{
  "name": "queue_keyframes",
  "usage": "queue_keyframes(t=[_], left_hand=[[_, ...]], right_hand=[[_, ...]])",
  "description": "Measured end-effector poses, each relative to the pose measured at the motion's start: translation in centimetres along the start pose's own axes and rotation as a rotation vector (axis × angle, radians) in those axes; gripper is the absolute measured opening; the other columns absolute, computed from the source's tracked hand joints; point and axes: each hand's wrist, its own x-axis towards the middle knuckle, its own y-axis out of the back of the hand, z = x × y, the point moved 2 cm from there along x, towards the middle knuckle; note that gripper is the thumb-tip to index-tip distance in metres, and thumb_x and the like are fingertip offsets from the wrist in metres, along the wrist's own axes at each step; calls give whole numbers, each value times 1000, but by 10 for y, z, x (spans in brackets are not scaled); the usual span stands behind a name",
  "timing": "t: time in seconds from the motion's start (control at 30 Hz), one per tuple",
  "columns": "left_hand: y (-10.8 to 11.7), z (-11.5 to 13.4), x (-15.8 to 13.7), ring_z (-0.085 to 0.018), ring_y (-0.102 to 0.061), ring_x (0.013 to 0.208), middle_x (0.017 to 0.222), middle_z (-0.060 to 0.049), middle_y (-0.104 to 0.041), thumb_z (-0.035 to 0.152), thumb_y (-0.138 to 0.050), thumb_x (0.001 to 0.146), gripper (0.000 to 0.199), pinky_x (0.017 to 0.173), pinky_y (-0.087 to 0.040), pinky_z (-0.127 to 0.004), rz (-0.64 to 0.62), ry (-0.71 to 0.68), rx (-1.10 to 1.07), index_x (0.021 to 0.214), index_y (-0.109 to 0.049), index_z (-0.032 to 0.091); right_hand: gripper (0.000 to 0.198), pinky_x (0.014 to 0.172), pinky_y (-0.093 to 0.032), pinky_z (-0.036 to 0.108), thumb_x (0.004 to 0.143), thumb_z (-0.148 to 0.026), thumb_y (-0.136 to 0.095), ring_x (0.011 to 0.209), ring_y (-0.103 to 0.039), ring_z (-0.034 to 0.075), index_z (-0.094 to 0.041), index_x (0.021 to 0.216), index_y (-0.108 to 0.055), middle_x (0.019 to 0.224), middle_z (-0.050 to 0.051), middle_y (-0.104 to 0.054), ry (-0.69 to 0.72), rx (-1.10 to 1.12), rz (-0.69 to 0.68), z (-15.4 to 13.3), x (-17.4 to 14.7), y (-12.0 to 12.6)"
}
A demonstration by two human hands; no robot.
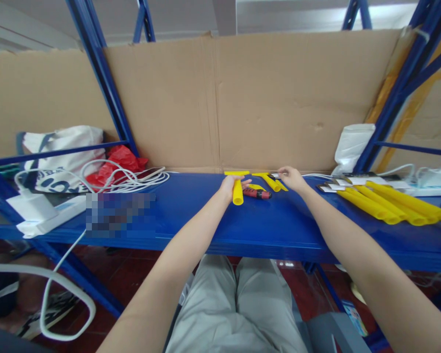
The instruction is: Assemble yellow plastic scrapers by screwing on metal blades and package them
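Note:
My left hand [228, 186] is closed around a yellow T-shaped piece [237, 193], a round hollow handle with a flat crossbar at its far end. The open end of the handle points toward me. Beside that hand lies a red and black tool [257, 193], partly hidden behind my fingers. My right hand [291, 177] has its fingertips pinched together near a small dark and silvery part [275, 175]. What they grip is too small to make out. Just left of that hand, another yellow T-shaped piece [271, 182] rests on the blue shelf [191, 215].
Several yellow handles with flat pale heads [393, 206] lie in a row at right. A white pouch [353, 144] leans by the blue post. White cables [139, 179], a power strip [55, 215] and a cloth bag [69, 142] occupy the left. Cardboard [272, 98] walls the back.

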Motion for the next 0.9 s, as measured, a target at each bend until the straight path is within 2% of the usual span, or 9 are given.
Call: queue_keyframes(t=[0.1, 0.2, 0.33, 0.47, 0.57, 0.7, 0.9], left_hand=[[3, 0, 4, -14, -66, 54, 90, -16, -68, 1, -45, 80, 43, 44, -50, -20, 78, -26, 4, 122, -53, 4], [5, 0, 5, -14, -65, 51, 84, -12, -68, 0, -46, 79, 43, 43, -50, -19, 109, -32, 8, 120, -54, 7], [6, 0, 5, -13, -63, 47, 81, -12, -67, 2, -44, 80, 40, 42, -49, -20, 122, -29, 33, 118, -55, 5], [6, -1, 4, -12, -62, 46, 80, -10, -66, 0, -44, 79, 43, 42, -49, -20, 140, -51, 58, 120, -52, 8], [5, -2, 3, -12, -61, 44, 79, -8, -64, -1, -45, 78, 42, 41, -49, -20, 157, -52, 72, 119, -52, 8], [4, -1, 1, -12, -60, 43, 72, -6, -62, -2, -43, 79, 38, 41, -48, -20, 154, -68, 80, 116, -54, 5], [2, 0, -2, -12, -60, 43, 68, -4, -60, -3, -42, 79, 39, 41, -48, -19, 150, -81, 81, 116, -54, 6]], right_hand=[[10, 88, -45, 34, 79, -15, -55, 89, -59, 20, -19, 77, -64, 90, 8, -67, 271, -306, -169, -22, -8, -18], [11, 91, -42, 38, 79, -21, -59, 96, -59, 25, -19, 76, -69, 94, 10, -69, 395, -540, -313, -36, -17, -32], [17, 90, -42, 41, 78, -36, -65, 104, -56, 29, -23, 85, -73, 103, 10, -68, 362, -662, -354, -41, -27, -40], [22, 88, -43, 44, 80, -38, -62, 111, -54, 34, -22, 87, -73, 108, 14, -66, 307, -738, -419, -42, -35, -44], [23, 86, -44, 43, 84, -36, -56, 108, -56, 33, -19, 87, -72, 104, 16, -67, 311, -755, -415, -43, -36, -47], [15, 84, -45, 38, 83, -28, -56, 102, -60, 29, -20, 84, -69, 98, 13, -69, 302, -692, -383, -42, -34, -49], [20, 86, -44, 37, 78, -14, -57, 99, -63, 29, -20, 95, -66, 95, 11, -71, 208, -487, -325, -34, -29, -49]])
